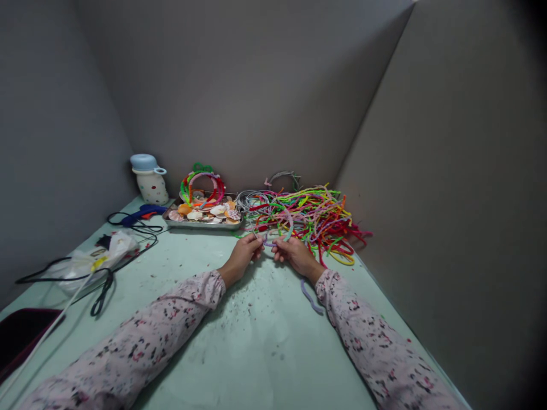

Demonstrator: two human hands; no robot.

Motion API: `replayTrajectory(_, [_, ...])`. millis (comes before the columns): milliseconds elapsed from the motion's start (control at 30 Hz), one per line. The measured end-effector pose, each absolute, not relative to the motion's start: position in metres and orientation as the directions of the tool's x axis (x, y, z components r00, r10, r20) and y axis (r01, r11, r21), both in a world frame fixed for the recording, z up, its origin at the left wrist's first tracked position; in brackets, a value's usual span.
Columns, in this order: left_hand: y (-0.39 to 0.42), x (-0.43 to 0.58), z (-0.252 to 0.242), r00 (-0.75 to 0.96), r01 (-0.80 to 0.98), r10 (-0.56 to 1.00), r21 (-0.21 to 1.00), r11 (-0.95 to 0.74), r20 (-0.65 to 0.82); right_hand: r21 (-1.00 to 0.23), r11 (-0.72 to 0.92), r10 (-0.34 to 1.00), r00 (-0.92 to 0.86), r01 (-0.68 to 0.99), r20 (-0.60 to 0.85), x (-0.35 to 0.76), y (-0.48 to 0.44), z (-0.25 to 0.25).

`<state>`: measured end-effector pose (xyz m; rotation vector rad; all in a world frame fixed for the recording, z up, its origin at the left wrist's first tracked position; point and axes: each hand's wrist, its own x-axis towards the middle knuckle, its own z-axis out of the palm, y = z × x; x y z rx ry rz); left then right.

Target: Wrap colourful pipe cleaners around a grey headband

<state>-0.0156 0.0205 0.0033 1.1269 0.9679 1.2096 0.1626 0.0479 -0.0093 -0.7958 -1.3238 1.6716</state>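
Over the middle of the table, both hands are closed on a thin wire hoop [290, 217], partly wrapped in pale pink, teal and purple pipe cleaner. My left hand [244, 255] pinches its left side, thumb and fingers pressed together. My right hand [298, 256] grips the lower right side, with the purple pipe cleaner [269, 244] stretching between the two hands. The fingers hide exactly where its ends lie. A loose purple pipe cleaner [310, 297] rests on the table beside my right wrist.
A large heap of coloured pipe cleaners [325, 213] and bare wire hoops [252, 200] lies behind the hands. A metal tray [205, 225] holds shells [217, 210] and wrapped hoops [222, 188]. Leftward are a bottle [151, 185], blue glue gun [139, 216], cords and a plastic bag [81, 265].
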Motion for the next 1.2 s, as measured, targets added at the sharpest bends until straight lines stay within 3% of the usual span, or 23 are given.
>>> replayTrajectory(1200, [0.0194, -0.0158, 0.0047, 0.15, -0.199, 0.989, 0.98, 0.012, 0.018, -0.965, -0.106, 0.899, -0.438, -0.239, 0.009, 0.1631, 0.0482, -0.0093])
